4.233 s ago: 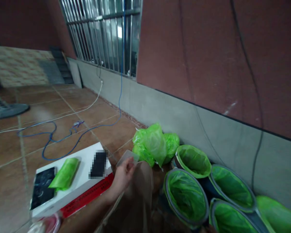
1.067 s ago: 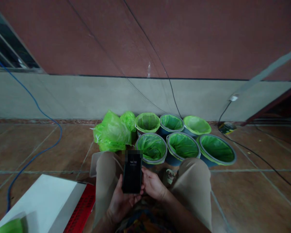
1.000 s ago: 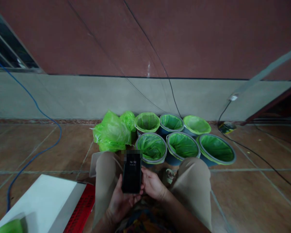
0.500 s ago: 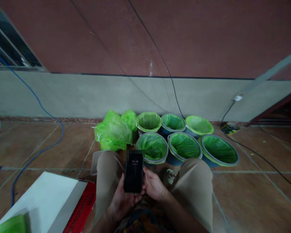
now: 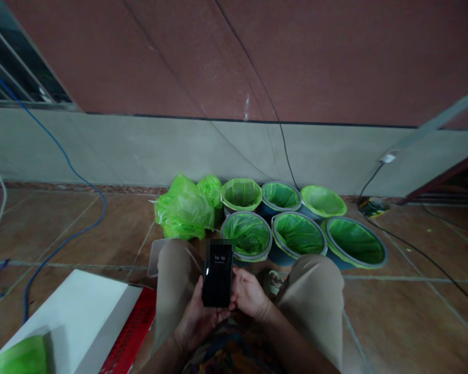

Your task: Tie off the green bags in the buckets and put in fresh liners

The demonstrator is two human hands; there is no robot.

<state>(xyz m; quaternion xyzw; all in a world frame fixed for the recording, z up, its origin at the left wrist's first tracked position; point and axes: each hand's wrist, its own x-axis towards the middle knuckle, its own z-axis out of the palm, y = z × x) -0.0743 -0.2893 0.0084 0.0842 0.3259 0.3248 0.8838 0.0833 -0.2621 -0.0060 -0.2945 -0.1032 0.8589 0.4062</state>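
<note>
A dark smartphone (image 5: pixel 217 283) stands tilted up between my knees, its screen black except for a clock reading 16:10. My left hand (image 5: pixel 198 318) wraps round its left side and lower end from beneath. At the phone's right edge, my right hand (image 5: pixel 250 295) has its curled fingers against the side, with some fingertips hidden behind it. Beyond the phone, several bins lined with green bags stand in two rows, among them a front bin (image 5: pixel 246 236) partly behind the phone. Bunched green plastic bags (image 5: pixel 187 208) sit to the left of the bins.
A white box (image 5: pixel 74 317) with a green item (image 5: pixel 21 357) on top lies at my left, beside a red crate (image 5: pixel 130 332). A blue cable (image 5: pixel 64 241) crosses the tiled floor at left. A black cable (image 5: pixel 425 254) runs along the right.
The view has shifted slightly, so the surroundings sit a little further right. Both hands keep the same hold on the phone, and a small bright reflection now shows on its left edge.
</note>
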